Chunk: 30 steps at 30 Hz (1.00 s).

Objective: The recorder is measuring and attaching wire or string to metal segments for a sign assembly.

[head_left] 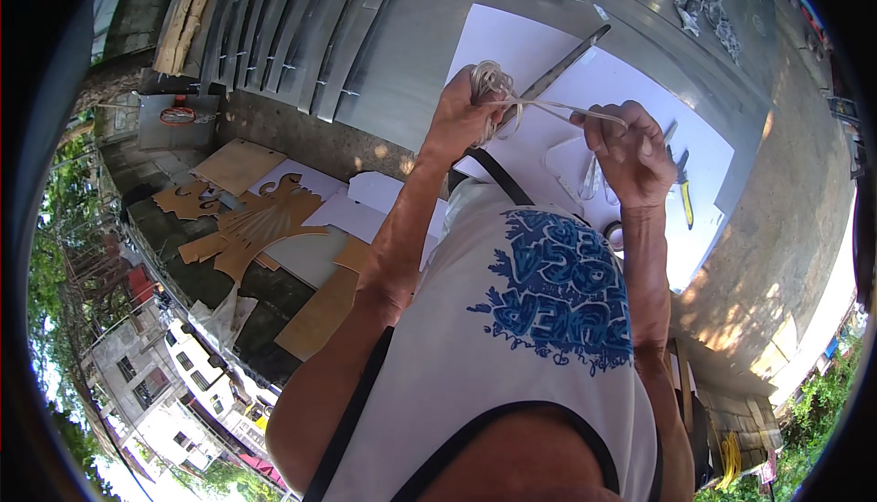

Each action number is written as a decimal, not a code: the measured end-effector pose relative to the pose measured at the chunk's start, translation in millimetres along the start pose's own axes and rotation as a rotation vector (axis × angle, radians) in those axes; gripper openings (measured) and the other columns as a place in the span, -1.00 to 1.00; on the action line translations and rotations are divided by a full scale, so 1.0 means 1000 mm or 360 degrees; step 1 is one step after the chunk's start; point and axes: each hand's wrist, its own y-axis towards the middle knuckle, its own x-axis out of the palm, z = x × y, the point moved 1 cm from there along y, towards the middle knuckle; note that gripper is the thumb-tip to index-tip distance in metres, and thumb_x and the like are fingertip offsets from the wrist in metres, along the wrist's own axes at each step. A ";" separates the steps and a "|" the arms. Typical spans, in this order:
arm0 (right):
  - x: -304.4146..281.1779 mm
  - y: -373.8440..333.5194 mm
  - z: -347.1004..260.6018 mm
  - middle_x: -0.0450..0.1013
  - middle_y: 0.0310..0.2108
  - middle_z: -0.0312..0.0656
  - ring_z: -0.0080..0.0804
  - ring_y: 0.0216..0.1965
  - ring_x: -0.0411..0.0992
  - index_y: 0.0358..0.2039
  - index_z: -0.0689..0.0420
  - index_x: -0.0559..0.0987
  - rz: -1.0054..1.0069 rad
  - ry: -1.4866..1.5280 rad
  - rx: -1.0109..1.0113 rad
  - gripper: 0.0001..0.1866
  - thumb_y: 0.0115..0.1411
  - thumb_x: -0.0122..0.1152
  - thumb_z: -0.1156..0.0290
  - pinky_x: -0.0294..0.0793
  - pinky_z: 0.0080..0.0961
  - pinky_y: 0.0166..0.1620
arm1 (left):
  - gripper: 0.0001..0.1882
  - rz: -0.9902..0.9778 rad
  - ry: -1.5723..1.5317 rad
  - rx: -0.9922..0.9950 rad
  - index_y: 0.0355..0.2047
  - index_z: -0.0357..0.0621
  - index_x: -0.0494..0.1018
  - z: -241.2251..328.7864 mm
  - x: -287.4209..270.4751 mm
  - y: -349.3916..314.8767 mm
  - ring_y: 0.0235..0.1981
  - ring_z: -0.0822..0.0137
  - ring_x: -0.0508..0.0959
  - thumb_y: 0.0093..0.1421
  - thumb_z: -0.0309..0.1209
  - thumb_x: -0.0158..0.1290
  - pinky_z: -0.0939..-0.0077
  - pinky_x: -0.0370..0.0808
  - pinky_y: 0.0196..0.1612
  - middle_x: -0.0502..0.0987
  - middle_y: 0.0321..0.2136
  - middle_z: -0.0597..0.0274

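My left hand (454, 116) is closed around a looped bundle of pale cord (491, 80). A length of this cord stretches across to my right hand (632, 157), whose fingers are pinched on it. Both hands are raised over a large white sheet (699, 132) on the grey table. Between them, a long dark strip (571, 56) lies slantwise on the sheet. Just right of my right hand is a cutting tool with yellow-and-black handles (686, 199). A small dark-rimmed ring (615, 233), perhaps a tape roll, is partly hidden by my right forearm.
Several long grey metal strips (320, 31) lie side by side at the far left. Brown cut-out boards (274, 219) and white sheets (379, 193) lie lower on the left. Crumpled clear plastic (711, 22) sits at the far right.
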 end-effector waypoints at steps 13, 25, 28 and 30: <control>0.011 -0.003 -0.024 0.52 -0.52 0.02 -0.26 -0.54 0.52 -0.20 0.42 0.63 -0.0339 -0.0499 0.0062 -0.64 0.26 0.27 0.29 0.55 -0.18 -0.20 | -0.67 -0.0517 -0.1253 -0.0222 0.01 -0.37 0.41 -0.011 -0.025 -0.005 -0.49 0.43 0.45 0.24 -0.55 0.12 0.54 0.41 -0.41 0.49 -0.40 0.15; 0.122 -0.012 0.021 0.55 -0.23 0.03 -0.33 -0.44 0.60 0.22 0.37 0.38 -0.1045 -0.0333 0.0522 -0.56 0.32 0.02 0.71 0.58 -0.42 -0.37 | -0.69 -0.0093 -0.1095 0.0201 -0.04 -0.28 0.42 -0.027 -0.032 0.002 -0.52 0.45 0.44 0.29 -0.39 0.18 0.52 0.41 -0.42 0.53 -0.38 0.20; 0.132 -0.014 0.010 0.57 -0.26 0.02 -0.36 -0.47 0.62 0.29 0.31 0.31 -0.0914 0.0018 0.0741 -0.46 0.30 0.10 0.66 0.57 -0.48 -0.43 | -0.64 0.0087 -0.0968 0.0282 0.01 -0.28 0.39 -0.022 -0.047 0.005 -0.52 0.46 0.43 0.29 -0.39 0.18 0.52 0.41 -0.42 0.50 -0.41 0.24; 0.130 -0.011 -0.003 0.57 -0.32 -0.01 -0.37 -0.50 0.61 0.27 0.31 0.33 -0.0878 -0.0291 0.0830 -0.48 0.29 0.12 0.65 0.56 -0.50 -0.45 | -0.62 0.0192 -0.0909 0.0292 0.07 -0.27 0.37 -0.020 -0.063 0.010 -0.53 0.47 0.40 0.30 -0.42 0.17 0.53 0.39 -0.45 0.47 -0.43 0.29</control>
